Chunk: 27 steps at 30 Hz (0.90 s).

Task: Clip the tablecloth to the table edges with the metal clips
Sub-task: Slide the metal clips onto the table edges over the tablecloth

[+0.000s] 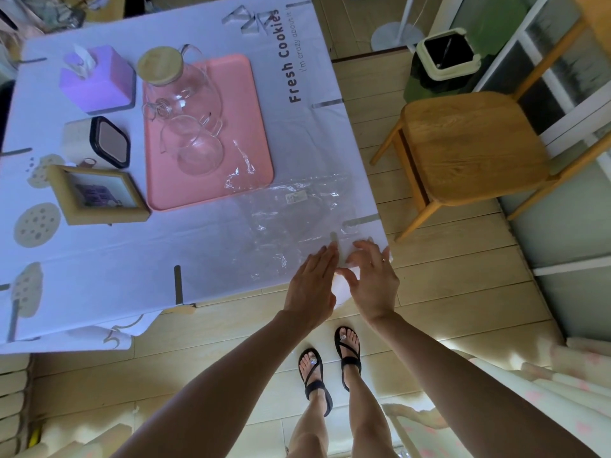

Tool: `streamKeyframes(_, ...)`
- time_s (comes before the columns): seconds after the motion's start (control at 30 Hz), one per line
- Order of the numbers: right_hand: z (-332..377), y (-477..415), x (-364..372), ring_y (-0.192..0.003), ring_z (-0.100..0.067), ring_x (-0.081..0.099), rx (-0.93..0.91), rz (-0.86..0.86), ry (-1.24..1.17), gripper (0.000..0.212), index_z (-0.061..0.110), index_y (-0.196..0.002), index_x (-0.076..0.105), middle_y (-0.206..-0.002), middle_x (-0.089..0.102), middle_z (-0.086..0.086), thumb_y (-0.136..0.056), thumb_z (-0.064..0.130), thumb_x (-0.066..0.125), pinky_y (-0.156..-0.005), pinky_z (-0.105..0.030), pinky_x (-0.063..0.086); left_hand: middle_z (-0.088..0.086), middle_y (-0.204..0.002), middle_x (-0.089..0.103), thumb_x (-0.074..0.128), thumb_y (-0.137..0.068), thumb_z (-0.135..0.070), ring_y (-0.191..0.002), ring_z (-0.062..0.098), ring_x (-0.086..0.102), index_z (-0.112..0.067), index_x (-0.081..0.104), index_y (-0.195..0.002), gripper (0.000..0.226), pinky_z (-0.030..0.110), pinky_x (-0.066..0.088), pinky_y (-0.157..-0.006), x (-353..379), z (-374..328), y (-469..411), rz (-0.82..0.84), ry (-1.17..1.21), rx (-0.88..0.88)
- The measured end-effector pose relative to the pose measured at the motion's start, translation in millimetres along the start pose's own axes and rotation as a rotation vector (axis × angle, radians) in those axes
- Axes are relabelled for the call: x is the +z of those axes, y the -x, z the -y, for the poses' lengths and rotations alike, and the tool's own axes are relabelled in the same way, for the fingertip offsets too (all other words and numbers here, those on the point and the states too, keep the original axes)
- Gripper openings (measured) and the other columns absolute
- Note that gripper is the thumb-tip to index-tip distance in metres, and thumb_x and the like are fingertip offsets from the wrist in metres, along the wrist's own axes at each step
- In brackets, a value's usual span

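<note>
1. The tablecloth (205, 233) is white with cookie prints and the words "Fresh Cookies"; it covers the table, and its near edge hangs over the side.
2. Both hands are at the cloth's near right corner, the landmark for what follows.
3. The left hand (310, 285) lies flat, fingers straight and together, palm down on the cloth just left of the corner. It grips nothing.
4. The right hand (373, 279) is spread wide, fingers on the cloth at the corner, thumb reaching toward the left hand. It grips nothing that I can see.
5. A metal clip (334, 251) sits on the near edge between the two hands, touching the left fingertips.
6. Another clip (360, 220) sits on the right edge, just beyond the corner.
7. A third clip (178, 285) is on the near edge, well left of the corner.
8. A fourth clip (327, 103) is on the right edge, far beyond the corner.
9. Spare clips (251, 21) lie in a heap at the far end of the cloth.
10. A clear plastic bag (297, 213) lies crumpled on the cloth just beyond the corner.
11. A pink tray (238, 127) with glassware lies beyond the bag.
</note>
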State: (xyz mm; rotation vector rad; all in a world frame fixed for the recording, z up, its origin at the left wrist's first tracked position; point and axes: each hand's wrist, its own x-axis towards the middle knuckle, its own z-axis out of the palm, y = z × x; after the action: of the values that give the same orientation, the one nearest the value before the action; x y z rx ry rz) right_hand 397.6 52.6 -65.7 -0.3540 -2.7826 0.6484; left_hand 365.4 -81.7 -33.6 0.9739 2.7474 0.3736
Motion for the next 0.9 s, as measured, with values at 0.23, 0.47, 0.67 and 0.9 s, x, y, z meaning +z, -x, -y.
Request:
streamKeyframes(0.23, -4.6, 1.8, 0.1, -0.115, -0.025, 0.059, -0.024, 0.008, 0.01, 0.023, 0.018, -0.08, 0.064, -0.112, 0.063, -0.001, -0.068, 0.025, 0.081, -0.101, -0.046, 0.045, 0.012, -0.135, 0.054, 0.081, -0.05, -0.014, -0.118, 0.025, 0.057, 0.001, 0.053, -0.128, 0.084, 0.034, 0.047, -0.096, -1.0, 2.3, -2.2, -0.006, -0.02, 0.011)
streamKeyframes(0.47, -24.1, -0.7, -0.7, -0.116, -0.027, 0.057, -0.232, 0.015, 0.172, 0.037, 0.017, -0.11, 0.06, -0.123, 0.059, -0.009, -0.079, 0.034, 0.072, -0.1, -0.044, 0.047, 0.015, -0.143, 0.044, 0.081, -0.056, -0.016, -0.13, 0.03, 0.044, -0.001, 0.047, -0.134, 0.086, 0.041, 0.041, -0.105, 6.5, 9.9, -0.5, 0.025, -0.093, 0.043)
streamKeyframes(0.67, -44.2, 1.4, -2.8, -0.134, -0.028, 0.041, -0.379, 0.083, 0.285, 0.048, 0.022, -0.132, 0.054, -0.144, 0.044, -0.01, -0.092, 0.048, 0.044, -0.108, -0.047, 0.037, 0.017, -0.151, 0.029, 0.072, -0.073, -0.008, -0.14, 0.033, 0.025, -0.007, 0.035, -0.143, 0.079, 0.047, 0.034, -0.11, 13.4, 15.4, 6.3, -0.009, -0.043, 0.043)
streamKeyframes(0.9, -31.8, -9.0, 4.5, -0.115, -0.029, 0.059, -0.323, 0.041, 0.365, 0.05, 0.021, -0.119, 0.064, -0.131, 0.058, -0.009, -0.088, 0.054, 0.043, -0.093, -0.044, 0.051, 0.015, -0.146, 0.039, 0.07, -0.068, -0.001, -0.136, 0.033, 0.035, -0.006, 0.046, -0.136, 0.073, 0.046, 0.04, -0.105, 12.9, 15.0, 2.5, -0.03, -0.043, 0.045)
